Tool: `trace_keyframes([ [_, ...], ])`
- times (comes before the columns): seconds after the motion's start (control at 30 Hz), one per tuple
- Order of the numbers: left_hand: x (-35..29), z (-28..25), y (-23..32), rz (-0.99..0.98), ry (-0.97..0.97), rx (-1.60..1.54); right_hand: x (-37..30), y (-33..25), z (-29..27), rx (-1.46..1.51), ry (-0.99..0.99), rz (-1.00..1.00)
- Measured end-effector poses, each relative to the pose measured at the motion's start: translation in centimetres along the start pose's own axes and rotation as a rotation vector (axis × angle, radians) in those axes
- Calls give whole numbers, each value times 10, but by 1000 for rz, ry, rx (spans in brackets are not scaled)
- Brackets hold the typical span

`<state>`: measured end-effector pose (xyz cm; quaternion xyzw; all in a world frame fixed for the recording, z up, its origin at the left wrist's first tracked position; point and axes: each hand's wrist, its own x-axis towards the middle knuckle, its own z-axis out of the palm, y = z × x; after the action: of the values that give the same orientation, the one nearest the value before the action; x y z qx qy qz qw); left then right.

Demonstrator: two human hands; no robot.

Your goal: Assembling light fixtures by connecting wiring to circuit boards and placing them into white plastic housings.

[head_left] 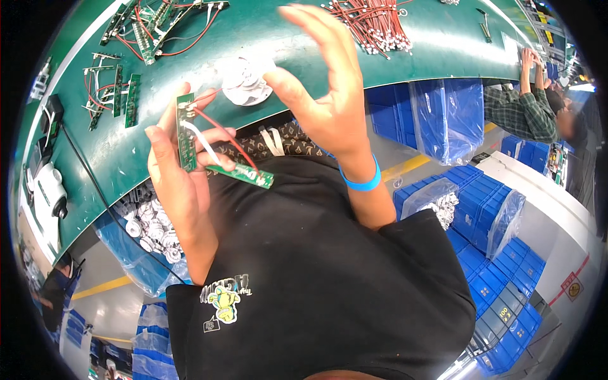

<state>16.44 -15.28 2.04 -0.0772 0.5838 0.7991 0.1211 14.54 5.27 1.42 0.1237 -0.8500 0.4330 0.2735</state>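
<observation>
My left hand (185, 193) is closed on a pair of narrow green circuit boards. One circuit board (186, 142) stands nearly upright between thumb and fingers; the second circuit board (253, 176) sticks out to the right below the fingers. A red wire (221, 130) and a white wire (201, 138) run between them. My right hand (332, 107), with a blue wristband (361, 182), is raised to the right, thumb and fingers spread and nothing between them. Some stacked white round parts (247, 82) lie on the green table between the hands.
More wired boards (147, 38) lie at the far left, with another group (114, 95) nearer. A bundle of red wires (377, 28) is at the back. A white tool (49, 190) sits left. Blue bins (468, 209) stand right; another person (522, 111) works far right.
</observation>
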Motion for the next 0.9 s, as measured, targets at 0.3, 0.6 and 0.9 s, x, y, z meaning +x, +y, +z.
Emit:
trace_keyframes([
  [0.3,11,-18,-16,-332,-119,-583,-61,-18,-28,646,66,905],
  [0.6,11,-21,-21,-419,-177,-747,-38,-21,2,874,237,609],
  [0.9,4,7,-7,-258,-33,-444,-36,-23,11,837,204,615],
])
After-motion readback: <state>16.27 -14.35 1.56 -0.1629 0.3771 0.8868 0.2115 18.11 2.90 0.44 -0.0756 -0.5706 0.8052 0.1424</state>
